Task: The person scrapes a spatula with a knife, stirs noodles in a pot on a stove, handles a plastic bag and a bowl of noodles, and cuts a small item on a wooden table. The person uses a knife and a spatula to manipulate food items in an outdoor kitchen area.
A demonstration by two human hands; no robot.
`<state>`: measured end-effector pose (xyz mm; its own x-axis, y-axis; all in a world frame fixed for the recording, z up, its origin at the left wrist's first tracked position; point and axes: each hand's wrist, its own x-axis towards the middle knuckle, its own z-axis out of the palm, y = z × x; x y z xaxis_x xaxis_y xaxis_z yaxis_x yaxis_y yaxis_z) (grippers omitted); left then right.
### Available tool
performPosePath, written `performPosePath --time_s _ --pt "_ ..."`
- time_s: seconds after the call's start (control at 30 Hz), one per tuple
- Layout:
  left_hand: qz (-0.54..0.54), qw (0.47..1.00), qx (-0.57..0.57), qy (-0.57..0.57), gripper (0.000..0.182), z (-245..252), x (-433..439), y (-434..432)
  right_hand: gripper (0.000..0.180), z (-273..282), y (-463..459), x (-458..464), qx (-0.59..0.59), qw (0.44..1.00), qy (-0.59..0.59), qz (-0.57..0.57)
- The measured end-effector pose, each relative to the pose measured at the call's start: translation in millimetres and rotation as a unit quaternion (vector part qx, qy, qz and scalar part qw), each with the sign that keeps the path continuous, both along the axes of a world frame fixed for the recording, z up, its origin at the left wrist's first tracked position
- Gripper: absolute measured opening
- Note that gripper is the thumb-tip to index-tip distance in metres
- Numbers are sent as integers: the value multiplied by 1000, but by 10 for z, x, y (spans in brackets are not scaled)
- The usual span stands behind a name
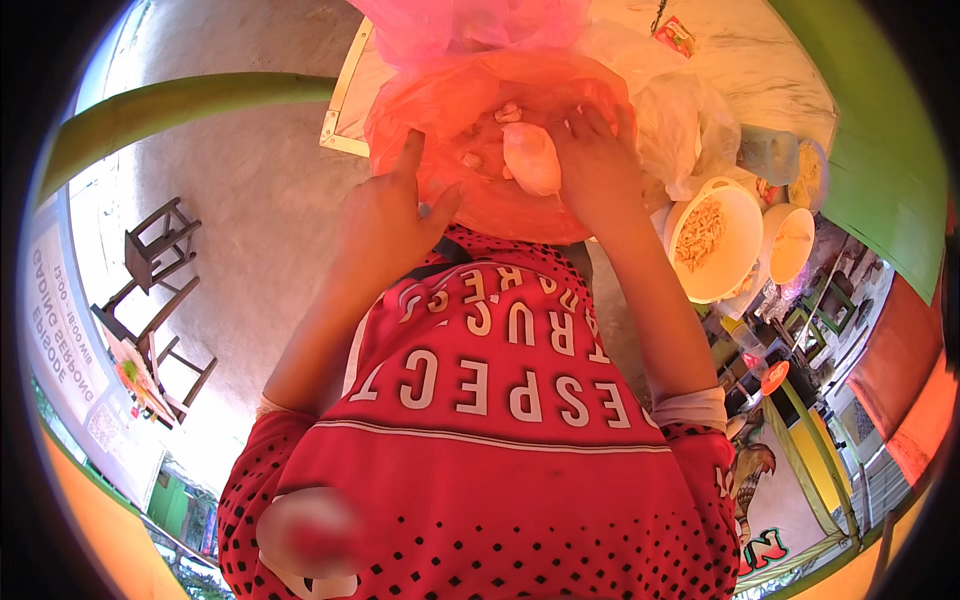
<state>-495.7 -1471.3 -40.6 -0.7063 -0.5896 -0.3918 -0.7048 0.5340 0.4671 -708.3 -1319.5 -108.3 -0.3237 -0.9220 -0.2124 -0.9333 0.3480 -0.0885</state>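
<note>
A translucent red plastic bag (pixel 480 82) lies wide-mouthed at the table edge, close to my body. Inside it sits a small bulging clear packet (pixel 531 157) with pale contents. Small whitish lumps, perhaps garlic (pixel 508 112), lie near the packet. My left hand (pixel 397 217) is at the bag's left rim, index finger stretched out and thumb apart from it. Over the right inside of the bag, my right hand (pixel 600 165) has its fingers spread, right beside the packet. The right thumb is hidden, and the bag's bottom shows only in part.
A pink plastic bag (pixel 480 26) lies behind the red one. Crumpled clear bags (pixel 686 127), a red sachet (pixel 675 36), a bluish container (pixel 769 155), a white basin of cut pale food (pixel 716 262) and a smaller bowl (pixel 787 244) crowd the right. Wooden chairs (pixel 154 247) stand at left.
</note>
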Motion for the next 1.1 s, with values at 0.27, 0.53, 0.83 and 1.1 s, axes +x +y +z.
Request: performPosePath --time_s 0.27,0.53,0.83,1.1 --pt "33 992 -33 116 75 -11 -132 -326 85 -263 -15 82 97 987 8 -131" --pt "-26 992 -14 120 71 -116 -240 -320 50 -714 217 392 -44 988 -60 -134" --pt "-51 993 -22 101 52 -63 -201 -336 21 -95 517 346 -87 975 -176 -104" --pt "-70 989 -16 126 32 -29 -260 -390 22 -80 506 292 4 976 -145 -165"
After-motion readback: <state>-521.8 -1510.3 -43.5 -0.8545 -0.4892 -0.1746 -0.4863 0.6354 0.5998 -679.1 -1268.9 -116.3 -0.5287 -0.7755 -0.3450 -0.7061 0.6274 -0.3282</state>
